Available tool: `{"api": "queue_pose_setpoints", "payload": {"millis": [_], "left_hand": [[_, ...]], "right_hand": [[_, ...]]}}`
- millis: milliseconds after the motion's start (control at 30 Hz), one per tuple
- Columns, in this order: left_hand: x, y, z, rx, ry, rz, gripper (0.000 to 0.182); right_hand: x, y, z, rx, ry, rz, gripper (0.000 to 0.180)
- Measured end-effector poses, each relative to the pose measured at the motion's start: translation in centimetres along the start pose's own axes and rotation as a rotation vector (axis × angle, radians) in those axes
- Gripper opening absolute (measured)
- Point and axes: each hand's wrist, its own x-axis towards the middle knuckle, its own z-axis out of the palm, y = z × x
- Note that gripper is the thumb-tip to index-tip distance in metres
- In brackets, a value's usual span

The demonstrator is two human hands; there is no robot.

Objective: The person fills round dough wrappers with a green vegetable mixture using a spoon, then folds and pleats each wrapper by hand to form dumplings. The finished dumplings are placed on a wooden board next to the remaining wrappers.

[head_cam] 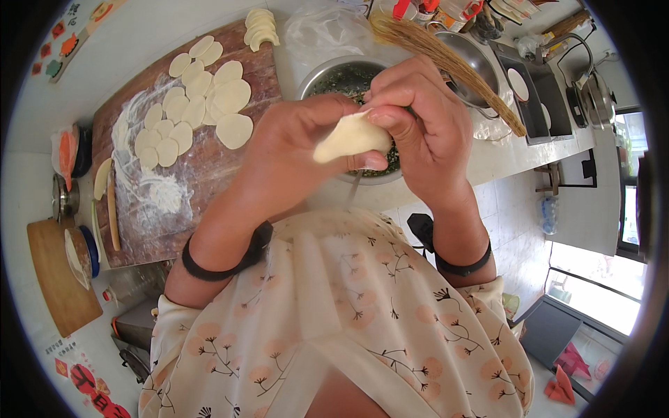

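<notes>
Between my two hands a folded dough dumpling (pixel 353 137) is held up above a steel bowl (pixel 313 78) of chopped green filling. My left hand (pixel 298 141) cradles its lower side, with the thumb on top. The fingertips of my right hand (pixel 426 115) pinch the dumpling's upper edge. Left of the bowl, many round dough wrappers (pixel 196 111) lie on a floured wooden board (pixel 209 180). A row of folded dumplings (pixel 260 28) sits at the board's far right corner. A rolling pin (pixel 113 211) rests along the board's left edge.
Behind the bowl lies a clear plastic bag (pixel 326 31). A straw brush (pixel 444 62) rests across a steel pan (pixel 473 65) at the right, near a dark sink (pixel 549 99) holding white dishes. A wooden cutting board (pixel 62 277) stands at the far left.
</notes>
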Motion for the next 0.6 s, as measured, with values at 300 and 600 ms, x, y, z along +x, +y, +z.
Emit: {"api": "queue_pose_setpoints", "payload": {"millis": [300,600], "left_hand": [[-0.09,0.38,-0.14,0.105,0.089,0.11,0.034],[0.08,-0.37,-0.16,0.295,0.111,0.223,0.032]], "right_hand": [[0.22,0.3,0.16,0.0,0.008,0.001,0.005],[0.2,0.69,-0.23,-0.077,-0.07,-0.101,0.016]]}}
